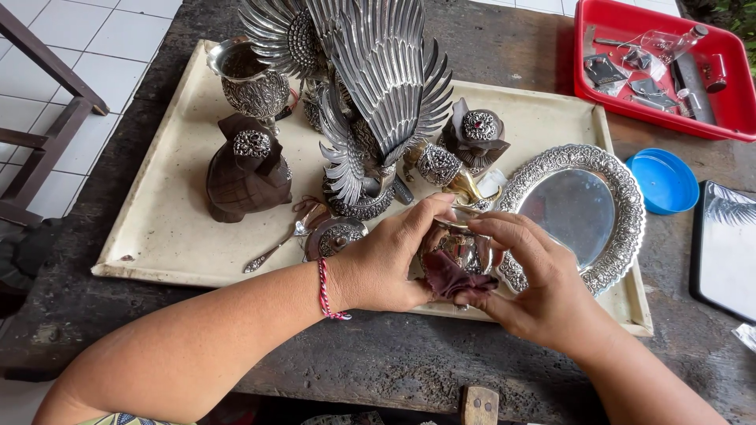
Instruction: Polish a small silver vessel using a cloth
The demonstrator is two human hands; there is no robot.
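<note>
My left hand [390,256] grips a small shiny silver pot [461,250] from the left, over the near edge of a cream tray [169,228]. My right hand [535,279] presses a dark maroon cloth [457,279] against the pot's front, fingers curled over its rim. Just left of the pot lies a round ornate silver lid [337,236] and a small silver spoon [279,248]. An oval silver dish with an embossed rim [579,208] rests on the tray to the right of my hands.
A tall silver bird statue [370,86] stands mid-tray, with a silver goblet [252,83], a dark wooden turtle-like figure [244,169] and small ornate containers [476,134] around it. A red tray of small items [709,118], a blue lid [665,181] and a dark framed panel [724,248] lie right.
</note>
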